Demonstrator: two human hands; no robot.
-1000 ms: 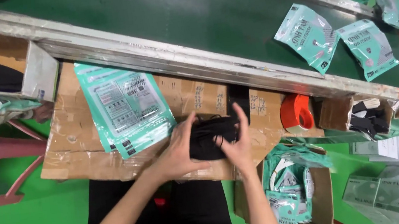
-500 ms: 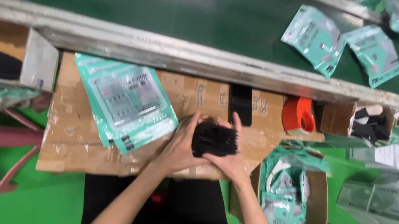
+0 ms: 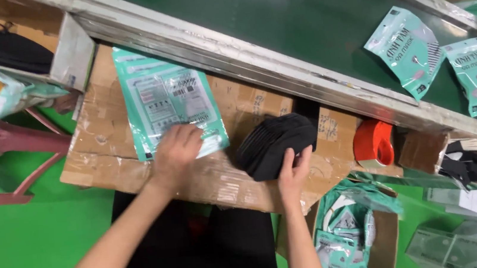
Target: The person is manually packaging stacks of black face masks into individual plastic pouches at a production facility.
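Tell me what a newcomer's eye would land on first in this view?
Probably the right hand gripping a stack of black masks on the taped cardboard worktop, mid-frame. Beside it, the left hand rests on a pile of teal pouches. Upper right, two teal packets lie on the dark green conveyor belt.

Right hand [image 3: 294,172] on black masks [image 3: 275,144] (stacked).

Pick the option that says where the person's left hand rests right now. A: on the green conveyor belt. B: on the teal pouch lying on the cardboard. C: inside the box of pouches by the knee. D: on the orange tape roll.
B: the left hand lies on the lower edge of the teal pouch on the cardboard worktop, while the right hand grips the stack of black masks.
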